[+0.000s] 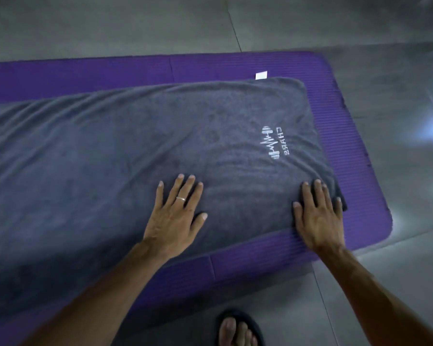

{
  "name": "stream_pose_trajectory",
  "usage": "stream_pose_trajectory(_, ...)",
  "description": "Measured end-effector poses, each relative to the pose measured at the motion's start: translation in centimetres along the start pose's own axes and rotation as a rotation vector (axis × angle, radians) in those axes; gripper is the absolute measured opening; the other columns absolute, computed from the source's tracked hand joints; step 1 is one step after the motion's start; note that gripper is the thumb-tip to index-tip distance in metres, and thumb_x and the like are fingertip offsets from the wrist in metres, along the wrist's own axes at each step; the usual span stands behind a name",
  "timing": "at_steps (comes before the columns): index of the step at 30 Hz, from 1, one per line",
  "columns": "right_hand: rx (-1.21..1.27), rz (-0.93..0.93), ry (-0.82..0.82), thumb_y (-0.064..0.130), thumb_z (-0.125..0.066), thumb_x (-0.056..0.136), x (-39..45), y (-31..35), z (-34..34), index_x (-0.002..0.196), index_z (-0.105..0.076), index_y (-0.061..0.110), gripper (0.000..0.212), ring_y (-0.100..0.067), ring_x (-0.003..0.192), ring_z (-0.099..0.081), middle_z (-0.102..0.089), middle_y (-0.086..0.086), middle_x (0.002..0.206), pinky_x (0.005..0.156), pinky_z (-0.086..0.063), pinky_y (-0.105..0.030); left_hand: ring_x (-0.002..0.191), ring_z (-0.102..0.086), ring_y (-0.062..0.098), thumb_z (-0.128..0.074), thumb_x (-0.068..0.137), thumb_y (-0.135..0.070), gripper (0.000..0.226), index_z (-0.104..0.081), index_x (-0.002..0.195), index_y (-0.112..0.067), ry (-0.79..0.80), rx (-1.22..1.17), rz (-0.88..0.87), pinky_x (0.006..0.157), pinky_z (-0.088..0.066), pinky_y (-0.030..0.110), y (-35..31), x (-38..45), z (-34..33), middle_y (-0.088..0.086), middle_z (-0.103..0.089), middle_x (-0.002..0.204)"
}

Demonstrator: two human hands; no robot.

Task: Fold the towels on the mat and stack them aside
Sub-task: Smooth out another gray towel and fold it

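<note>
The grey towel [140,151] lies spread flat on the purple mat [345,126], its long axis running from the left edge of the frame, where it passes out of view, to a short end at centre right. That end carries a white embroidered logo [273,143] and, at its far corner in the upper middle of the frame, a small white tag [261,75].

Both hands rest on the towel's near long edge, in the lower middle of the frame. The right hand [319,216] sits at the near right corner with straight fingers pressed flat and its heel on the mat; it grips nothing. The left hand [176,216], with a ring [180,199] on one finger, lies palm down further left along the same edge, fingers spread and straight, also holding nothing.

The right hand is therefore nearest the short end, and the rest of the towel stretches away to the left of both hands. A lengthwise fold would probably carry that right end leftward along the long axis.

A sandalled foot [238,329] stands on the grey floor tiles [335,26] at the bottom centre.
</note>
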State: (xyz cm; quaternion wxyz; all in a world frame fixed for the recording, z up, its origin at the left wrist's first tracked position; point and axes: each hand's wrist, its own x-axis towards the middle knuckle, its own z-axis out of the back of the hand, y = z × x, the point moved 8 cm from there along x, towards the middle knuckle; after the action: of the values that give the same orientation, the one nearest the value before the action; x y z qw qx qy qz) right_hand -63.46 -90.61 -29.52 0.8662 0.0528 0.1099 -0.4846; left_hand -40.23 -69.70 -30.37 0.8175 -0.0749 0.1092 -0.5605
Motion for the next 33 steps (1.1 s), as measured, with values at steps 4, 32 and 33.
stream_pose_trajectory(4, 0.134, 0.313, -0.109, 0.041, -0.043, 0.088, -5.0, 6.7, 0.5, 0.129, -0.058, 0.006, 0.056, -0.035, 0.129, -0.048, -0.048, -0.018, 0.144, 0.101, -0.044, -0.052, 0.140, -0.034, 0.028, -0.049, 0.083, -0.055, 0.061, -0.055, 0.129, -0.015, 0.000, -0.106, -0.188, 0.109, -0.031, 0.061, -3.8, -4.5, -0.4, 0.010, -0.047, 0.144)
stream_pose_trajectory(32, 0.135, -0.202, 0.079, 0.059, -0.006, 0.097, 0.0, -7.1, -1.7, 0.155, 0.003, 0.022, 0.069, -0.018, 0.150, 0.010, 0.011, 0.002, 0.163, 0.119, 0.005, -0.052, 0.149, 0.001, 0.030, -0.012, 0.096, -0.055, 0.067, -0.010, 0.153, -0.019, 0.150, 0.118, -0.209, 0.115, 0.000, 0.064, -11.5, 6.1, -3.8, 0.006, -0.012, 0.162)
stream_pose_trajectory(33, 0.163, -0.272, 0.063, 0.056, -0.012, 0.099, 0.6, -8.5, -1.1, 0.156, -0.005, 0.018, 0.068, -0.022, 0.150, 0.004, 0.003, -0.003, 0.164, 0.119, -0.001, -0.053, 0.149, -0.009, 0.031, -0.016, 0.096, -0.055, 0.068, -0.021, 0.152, -0.017, 0.135, 0.101, -0.229, 0.114, -0.006, 0.065, -11.9, 6.5, -3.7, 0.008, -0.023, 0.159)
